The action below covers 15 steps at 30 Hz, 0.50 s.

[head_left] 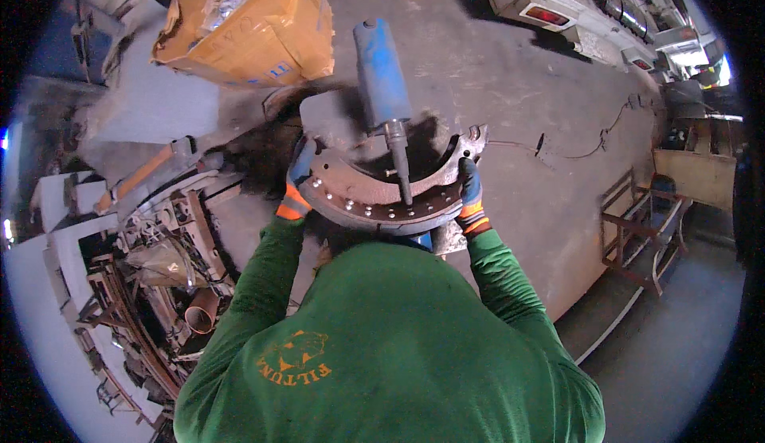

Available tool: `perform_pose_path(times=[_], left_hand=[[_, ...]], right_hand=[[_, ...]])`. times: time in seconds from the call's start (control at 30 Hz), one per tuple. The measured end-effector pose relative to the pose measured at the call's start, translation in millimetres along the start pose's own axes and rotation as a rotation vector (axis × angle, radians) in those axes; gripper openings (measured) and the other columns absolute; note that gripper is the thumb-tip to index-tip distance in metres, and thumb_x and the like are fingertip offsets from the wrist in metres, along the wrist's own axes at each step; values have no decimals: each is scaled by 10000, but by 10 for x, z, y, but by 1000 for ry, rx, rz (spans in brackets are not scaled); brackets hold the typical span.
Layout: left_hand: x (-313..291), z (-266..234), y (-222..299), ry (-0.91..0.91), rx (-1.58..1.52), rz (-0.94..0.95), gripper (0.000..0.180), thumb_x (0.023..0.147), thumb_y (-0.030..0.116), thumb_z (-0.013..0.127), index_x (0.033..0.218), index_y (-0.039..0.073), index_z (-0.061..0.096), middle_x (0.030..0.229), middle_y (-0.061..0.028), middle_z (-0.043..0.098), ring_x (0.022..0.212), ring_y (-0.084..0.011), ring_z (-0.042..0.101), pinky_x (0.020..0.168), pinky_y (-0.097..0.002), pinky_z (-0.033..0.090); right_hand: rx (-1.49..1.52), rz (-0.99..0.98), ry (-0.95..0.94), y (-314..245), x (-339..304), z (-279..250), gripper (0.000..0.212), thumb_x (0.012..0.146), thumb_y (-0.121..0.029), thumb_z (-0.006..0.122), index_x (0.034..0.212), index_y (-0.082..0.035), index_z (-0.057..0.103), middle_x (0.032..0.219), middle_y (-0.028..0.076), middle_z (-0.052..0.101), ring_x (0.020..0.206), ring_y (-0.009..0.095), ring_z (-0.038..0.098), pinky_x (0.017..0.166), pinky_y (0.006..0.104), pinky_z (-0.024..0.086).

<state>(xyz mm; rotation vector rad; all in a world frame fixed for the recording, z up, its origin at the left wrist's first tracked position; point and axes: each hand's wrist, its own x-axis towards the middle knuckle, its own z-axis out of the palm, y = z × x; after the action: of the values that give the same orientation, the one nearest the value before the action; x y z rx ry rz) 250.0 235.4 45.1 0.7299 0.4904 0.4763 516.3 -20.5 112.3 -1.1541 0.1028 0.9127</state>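
Note:
A curved brake shoe (362, 186), brownish metal with a dark lining along its near edge, lies across in front of my body. Shiny rivets line part of its inner face. Gripping its left end is my left hand (297, 182), in a dark glove with an orange cuff. My right hand (471, 196), gloved alike, closes round the right end. Above the shoe stands a blue riveting machine (382, 72). Its slim steel punch (401, 164) points down at the row of holes; whether it touches the shoe I cannot tell. Fingers on the shoe's underside are hidden.
An open cardboard box (279, 41) with plastic-wrapped items stands at the far left. Metal scrap and a rusty pipe (202, 312) crowd the left side. To the right are a metal frame (645, 224) and a thin cable (586, 154) on the floor. Vehicle tail lights (548, 16) show far right.

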Motion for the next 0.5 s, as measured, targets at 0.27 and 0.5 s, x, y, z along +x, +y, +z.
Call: perform_pose_path(times=[0.27, 0.5], left_hand=[[-198, -116, -595, 17, -463, 56, 465, 939, 415, 389, 1272, 94, 434, 1246, -107, 497, 1141, -268, 466, 987, -401, 365], [-347, 494, -31, 196, -630, -57, 469, 925, 482, 387, 1181, 108, 506, 1202, -87, 527, 1107, -269, 486, 953, -432, 384]], right_hand=[[-21, -21, -203, -513, 145, 102, 514, 970, -395, 306, 1359, -63, 353, 1332, 50, 424, 1210, 181, 391, 1032, 317, 292], [-364, -46, 36, -355, 397, 24, 448, 979, -319, 308, 1349, -78, 384, 1289, 5, 476, 1098, 128, 469, 927, 244, 339]])
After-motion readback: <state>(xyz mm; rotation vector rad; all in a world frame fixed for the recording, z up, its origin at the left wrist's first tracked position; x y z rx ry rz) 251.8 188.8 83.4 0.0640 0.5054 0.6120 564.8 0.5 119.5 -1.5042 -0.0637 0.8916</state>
